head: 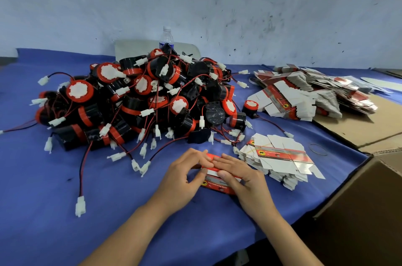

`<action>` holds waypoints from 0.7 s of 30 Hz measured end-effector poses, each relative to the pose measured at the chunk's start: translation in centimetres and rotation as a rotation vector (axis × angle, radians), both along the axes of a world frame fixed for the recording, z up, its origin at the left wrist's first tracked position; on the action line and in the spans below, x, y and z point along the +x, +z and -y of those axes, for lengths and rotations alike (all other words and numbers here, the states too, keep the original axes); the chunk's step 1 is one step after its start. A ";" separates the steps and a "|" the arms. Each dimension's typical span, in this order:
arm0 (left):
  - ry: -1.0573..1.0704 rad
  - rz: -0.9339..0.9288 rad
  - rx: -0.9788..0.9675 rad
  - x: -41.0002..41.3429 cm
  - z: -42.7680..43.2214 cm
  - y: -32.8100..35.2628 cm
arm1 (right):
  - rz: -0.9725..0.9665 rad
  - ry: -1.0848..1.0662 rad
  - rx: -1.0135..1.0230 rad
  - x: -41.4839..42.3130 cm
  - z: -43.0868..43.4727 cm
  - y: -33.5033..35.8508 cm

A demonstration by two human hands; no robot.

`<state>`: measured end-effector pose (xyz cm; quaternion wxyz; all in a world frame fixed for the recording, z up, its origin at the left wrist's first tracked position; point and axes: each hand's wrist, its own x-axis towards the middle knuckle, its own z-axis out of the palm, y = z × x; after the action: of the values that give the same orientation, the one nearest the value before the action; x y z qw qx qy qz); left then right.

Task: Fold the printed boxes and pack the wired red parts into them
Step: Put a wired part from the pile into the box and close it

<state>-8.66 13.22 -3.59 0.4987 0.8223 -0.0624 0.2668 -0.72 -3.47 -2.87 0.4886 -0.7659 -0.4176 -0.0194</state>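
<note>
Printed box (218, 186) pinched by left hand (185, 176), right hand (243, 178); box stack (280, 160) close right.

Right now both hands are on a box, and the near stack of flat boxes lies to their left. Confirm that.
Not quite: the side is wrong. The head view shows the near stack of flat boxes lying to the right of the hands, not the left. The rest holds: the left hand and the right hand are both on a box.
</note>
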 end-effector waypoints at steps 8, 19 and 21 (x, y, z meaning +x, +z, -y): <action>-0.036 -0.015 0.043 0.3 -0.6 -0.2 | 0.157 0.083 -0.184 0.7 1.0 0.6; 0.026 0.026 0.066 0.5 -0.2 0.1 | 0.152 0.007 -0.136 0.2 0.7 0.4; 0.037 0.061 0.136 0.4 -0.1 0.1 | 0.191 0.002 -0.145 0.1 0.8 0.4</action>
<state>-8.26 13.33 -3.49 0.4344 0.8468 -0.0807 0.2961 -0.62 -4.24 -2.51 0.3901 -0.7933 -0.4634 -0.0613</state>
